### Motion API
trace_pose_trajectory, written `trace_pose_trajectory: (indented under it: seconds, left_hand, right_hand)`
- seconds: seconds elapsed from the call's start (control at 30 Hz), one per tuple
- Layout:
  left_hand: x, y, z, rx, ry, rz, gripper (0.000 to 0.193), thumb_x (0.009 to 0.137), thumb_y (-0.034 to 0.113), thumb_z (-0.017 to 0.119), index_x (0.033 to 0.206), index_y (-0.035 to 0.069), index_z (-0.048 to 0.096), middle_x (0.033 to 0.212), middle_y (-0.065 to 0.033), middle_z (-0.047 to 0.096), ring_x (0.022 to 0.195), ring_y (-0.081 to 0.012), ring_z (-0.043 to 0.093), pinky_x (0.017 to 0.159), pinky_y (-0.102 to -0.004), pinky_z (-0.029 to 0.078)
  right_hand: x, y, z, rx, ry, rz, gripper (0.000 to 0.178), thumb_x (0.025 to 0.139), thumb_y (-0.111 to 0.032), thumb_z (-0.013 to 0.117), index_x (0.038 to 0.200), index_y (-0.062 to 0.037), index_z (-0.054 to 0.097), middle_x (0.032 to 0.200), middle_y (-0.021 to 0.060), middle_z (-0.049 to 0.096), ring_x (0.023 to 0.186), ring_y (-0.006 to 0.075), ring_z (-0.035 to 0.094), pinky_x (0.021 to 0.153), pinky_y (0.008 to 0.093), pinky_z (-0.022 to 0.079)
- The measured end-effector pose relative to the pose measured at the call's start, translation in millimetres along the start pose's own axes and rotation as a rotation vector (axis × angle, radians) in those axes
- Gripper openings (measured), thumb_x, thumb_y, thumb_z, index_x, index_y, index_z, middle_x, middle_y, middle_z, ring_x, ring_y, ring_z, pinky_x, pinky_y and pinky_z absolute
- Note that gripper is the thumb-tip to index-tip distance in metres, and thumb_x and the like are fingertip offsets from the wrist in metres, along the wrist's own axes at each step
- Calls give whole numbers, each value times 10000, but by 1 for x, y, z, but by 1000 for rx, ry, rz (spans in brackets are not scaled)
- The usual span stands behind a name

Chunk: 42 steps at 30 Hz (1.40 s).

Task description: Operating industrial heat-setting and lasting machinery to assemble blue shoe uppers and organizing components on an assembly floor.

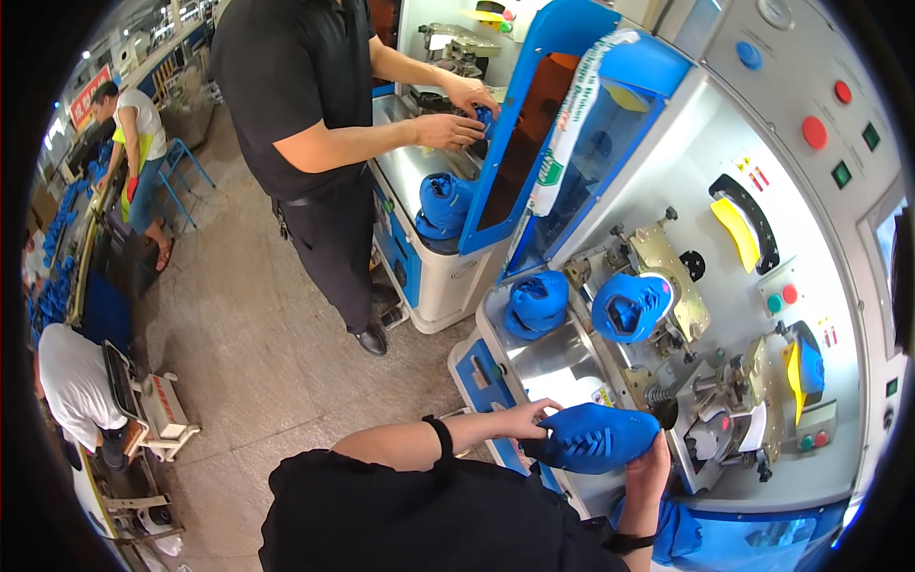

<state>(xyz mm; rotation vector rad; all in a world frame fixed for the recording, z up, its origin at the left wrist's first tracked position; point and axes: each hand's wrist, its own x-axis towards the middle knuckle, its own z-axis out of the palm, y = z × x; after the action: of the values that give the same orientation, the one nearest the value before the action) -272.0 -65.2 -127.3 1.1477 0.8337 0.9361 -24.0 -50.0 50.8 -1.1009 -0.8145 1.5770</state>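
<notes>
Both of my hands are closed on a blue lace-up shoe upper (599,439), held over the front of the machine. My left hand (530,419) pinches the opening end, while my right hand (650,467) grips the toe end. Beyond it, a second blue shoe upper (627,311) sits on the machine's metal fixture (672,281) with its opening showing. To the left, more blue shoe uppers (537,305) rest on the metal tray (551,360). The lower fixture (715,434) has no upper on it.
Blue uppers (677,532) lie beside my right forearm. Red and green buttons (783,297) are on the machine wall. A blue-framed door (510,124) stands between me and a co-worker (300,105), whose hands handle a blue piece. Other people sit or stand along a line at left.
</notes>
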Motion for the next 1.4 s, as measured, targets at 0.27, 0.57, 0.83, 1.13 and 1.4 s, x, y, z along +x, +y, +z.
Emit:
trace_pose_trajectory:
  seconds: [0.27,0.57,0.83,1.13,1.4]
  left_hand:
    - [-15,14,-35,-90,216,-350,677,844,307,711,1378,42,389,999,-136,665,666,-220,695,516,-338,580]
    - [49,9,-56,190,449,-274,583,756,306,691,1201,-55,582,899,-205,709,698,-285,723,693,-376,577]
    - [11,71,-32,630,671,178,280,802,105,694,1055,45,592,993,-139,543,788,-259,601,649,-357,501]
    - [68,123,59,427,80,399,84,790,14,689,862,17,646,803,-71,609,573,-130,557,500,-239,432]
    - [113,101,125,-66,-366,-173,222,960,183,622,1102,14,603,964,-71,658,769,-135,662,655,-253,527]
  right_hand:
    - [31,-28,3,-729,252,-417,217,1004,-211,549,1168,-88,618,1042,-24,598,896,56,538,723,199,420]
    - [40,-65,10,-1094,356,-831,142,885,-77,640,1025,-58,646,1078,97,615,1003,204,589,784,302,499]
    - [81,-221,-75,-1177,850,-1281,115,878,-46,635,987,-28,602,981,112,560,781,190,572,621,276,478]
    - [135,-315,-169,-1590,755,-726,380,924,-424,559,985,-64,665,972,187,669,970,377,625,864,448,489]
    - [32,-111,-84,-1551,864,-976,153,871,-175,661,859,-64,555,828,169,541,742,389,569,642,458,454]
